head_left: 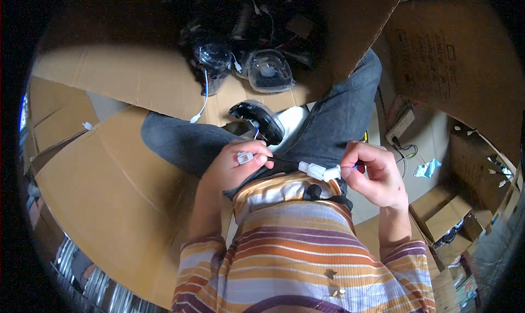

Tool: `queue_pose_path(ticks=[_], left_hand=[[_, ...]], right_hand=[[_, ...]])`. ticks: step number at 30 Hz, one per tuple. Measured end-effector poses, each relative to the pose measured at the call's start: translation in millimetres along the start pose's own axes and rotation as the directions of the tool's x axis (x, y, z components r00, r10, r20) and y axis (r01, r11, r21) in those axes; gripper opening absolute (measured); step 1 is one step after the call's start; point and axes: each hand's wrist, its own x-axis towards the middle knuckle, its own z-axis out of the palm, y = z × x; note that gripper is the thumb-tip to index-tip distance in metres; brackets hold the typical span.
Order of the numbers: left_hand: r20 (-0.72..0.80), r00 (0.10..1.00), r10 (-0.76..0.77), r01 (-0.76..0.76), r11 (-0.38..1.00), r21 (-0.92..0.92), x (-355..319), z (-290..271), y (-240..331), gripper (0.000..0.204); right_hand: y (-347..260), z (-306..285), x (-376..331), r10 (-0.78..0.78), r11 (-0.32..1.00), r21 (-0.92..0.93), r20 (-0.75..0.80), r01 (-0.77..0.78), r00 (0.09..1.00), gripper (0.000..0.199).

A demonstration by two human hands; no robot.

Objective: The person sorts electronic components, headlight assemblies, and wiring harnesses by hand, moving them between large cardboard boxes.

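In front of my waist, my left hand (236,162) is closed on the left end of a short black cable (284,161). A small white plug connector (245,157) sticks out at its thumb. The cable runs right to a larger white connector (315,171), which looks like two housings joined end to end. My right hand (377,172) pinches at the right end of that connector, where a bit of blue wire (358,165) shows. Between my legs, just beyond my hands, a black lamp unit (261,120) lies tilted, with blue and red wires near it.
Several lamp units with clear lenses (269,71) lie on cardboard ahead, partly in shadow. A wire with a white plug (195,119) hangs over the cardboard edge. Large cardboard (109,187) covers the left. At right are a power strip (402,124) and an open box (445,220).
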Motion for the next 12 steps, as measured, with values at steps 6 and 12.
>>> queue_pose_path(ticks=[6, 12], left_hand=[[0.088, 0.996, 0.026, -0.031, 0.998, 0.058, 2, 3, 5, 0.014], [-0.137, 0.981, -0.138, 0.131, 0.990, -0.060, -14, 16, 20, 0.014]], right_hand=[[7, 0, 4, -0.068, 0.967, -0.251, -0.041, 0.055, 0.997, 0.007], [20, -9, -1, -0.012, 0.997, 0.081, 0.012, 0.011, 1.000, 0.007]])
